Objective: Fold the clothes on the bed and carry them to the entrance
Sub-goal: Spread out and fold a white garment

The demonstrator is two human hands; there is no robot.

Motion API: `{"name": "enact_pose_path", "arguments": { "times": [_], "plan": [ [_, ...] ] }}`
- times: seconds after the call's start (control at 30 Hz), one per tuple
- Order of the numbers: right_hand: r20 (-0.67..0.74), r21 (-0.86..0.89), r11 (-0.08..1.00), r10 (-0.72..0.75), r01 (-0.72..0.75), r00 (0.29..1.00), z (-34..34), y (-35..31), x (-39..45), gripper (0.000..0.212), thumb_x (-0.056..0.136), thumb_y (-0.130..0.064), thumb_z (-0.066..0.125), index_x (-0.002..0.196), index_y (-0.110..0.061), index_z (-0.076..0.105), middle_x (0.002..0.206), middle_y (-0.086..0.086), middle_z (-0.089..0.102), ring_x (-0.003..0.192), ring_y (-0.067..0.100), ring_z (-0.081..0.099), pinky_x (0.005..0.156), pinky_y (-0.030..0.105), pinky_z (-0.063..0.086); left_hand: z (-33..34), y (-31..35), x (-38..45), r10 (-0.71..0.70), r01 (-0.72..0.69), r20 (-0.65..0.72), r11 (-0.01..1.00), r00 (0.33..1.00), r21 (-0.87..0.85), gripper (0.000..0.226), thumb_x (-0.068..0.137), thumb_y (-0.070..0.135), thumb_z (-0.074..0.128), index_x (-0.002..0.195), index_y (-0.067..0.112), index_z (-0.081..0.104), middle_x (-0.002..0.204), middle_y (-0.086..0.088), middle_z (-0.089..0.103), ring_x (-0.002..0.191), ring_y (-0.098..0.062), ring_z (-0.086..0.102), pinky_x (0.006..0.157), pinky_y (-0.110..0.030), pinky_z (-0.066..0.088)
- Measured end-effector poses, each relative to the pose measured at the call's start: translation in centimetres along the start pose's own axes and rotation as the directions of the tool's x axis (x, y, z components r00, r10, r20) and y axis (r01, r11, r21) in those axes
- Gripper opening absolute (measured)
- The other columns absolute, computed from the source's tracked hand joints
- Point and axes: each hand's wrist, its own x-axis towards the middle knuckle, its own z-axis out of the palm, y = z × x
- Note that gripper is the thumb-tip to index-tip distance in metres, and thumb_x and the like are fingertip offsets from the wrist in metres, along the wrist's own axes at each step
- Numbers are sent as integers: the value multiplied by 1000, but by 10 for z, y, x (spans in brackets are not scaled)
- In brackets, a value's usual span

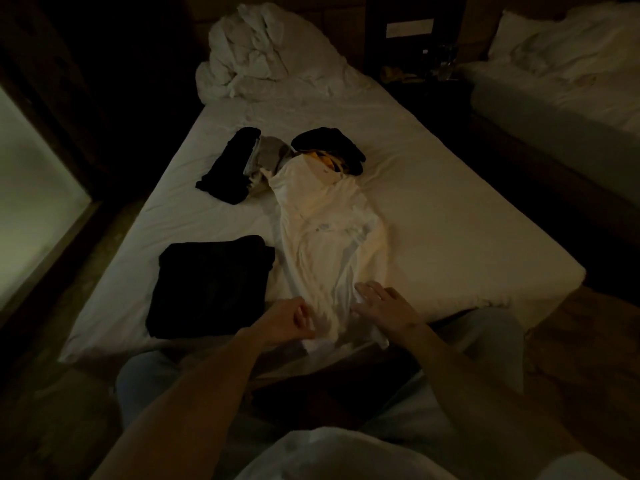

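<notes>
a long white cotton garment (322,244) lies stretched lengthwise along the white-sheeted bed (450,209), its near hem at the edge, likely laid flat for folding. the left hand (294,320) pinches that hem; the right hand (381,306) rests on it with fingers spread, flattening it. a folded black garment (207,285) sits left, apparently done.

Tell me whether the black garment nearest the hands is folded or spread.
Folded: the black garment lies as a compact, squared rectangle on the bed.
</notes>
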Motion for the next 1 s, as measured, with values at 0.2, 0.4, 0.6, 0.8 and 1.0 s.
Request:
{"name": "enact_pose_path", "arguments": {
  "times": [0.2, 0.4, 0.6, 0.8, 1.0],
  "plan": [
    [-69, -63, 998, 11, -15, 998, 6, -1, -1, 48, 73, -26, 75, 119, -22, 60, 137, 9, 54, 122, 28, 55, 89, 44, 48, 18, 16, -1, 34, -13, -44, 911, 998, 413, 32, 82, 52, 64, 96, 24, 65, 96, 6, 61, 90, -15, 62, 80, -35, 53],
    [-147, -146, 989, -44, 23, 988, 12, 23, -15, 54, 69, -34, 80, 118, -19, 64, 112, 2, 65, 97, 21, 65, 77, 38, 52, 6, -8, -29, -138, 103, 298, 986, 945, 131, 32, 94, 34, 56, 88, 6, 70, 86, -9, 66, 78, -17, 60, 72, -29, 46],
    [-90, -102, 990, -102, 92, 991, 4, 33, -27, 79, 45, -20, 92, 118, -16, 62, 120, 6, 68, 105, 22, 68, 76, 35, 56, -11, -15, -24, 161, -188, 100, 897, 982, 401, 26, 96, 29, 47, 116, 25, 63, 125, 2, 57, 113, -17, 55, 93, -30, 44],
    [72, -200, 961, -180, 191, 981, 8, 37, -26, 83, 27, -13, 89, 108, -22, 71, 124, 5, 67, 112, 21, 66, 81, 32, 55, 0, 7, -11, 494, -464, 242, 397, 835, 792, 50, 93, 23, 55, 141, 28, 43, 153, 1, 33, 141, -21, 30, 118, -39, 18],
    [59, -141, 974, -169, 175, 984, 15, 25, -25, 74, 47, -20, 86, 118, -20, 66, 123, 18, 65, 111, 34, 65, 84, 43, 57, 5, 15, 10, 559, -548, 341, 255, 756, 796, 67, 57, 24, 88, 119, 33, 64, 132, 3, 59, 116, -20, 59, 93, -33, 51]
  ]
}}
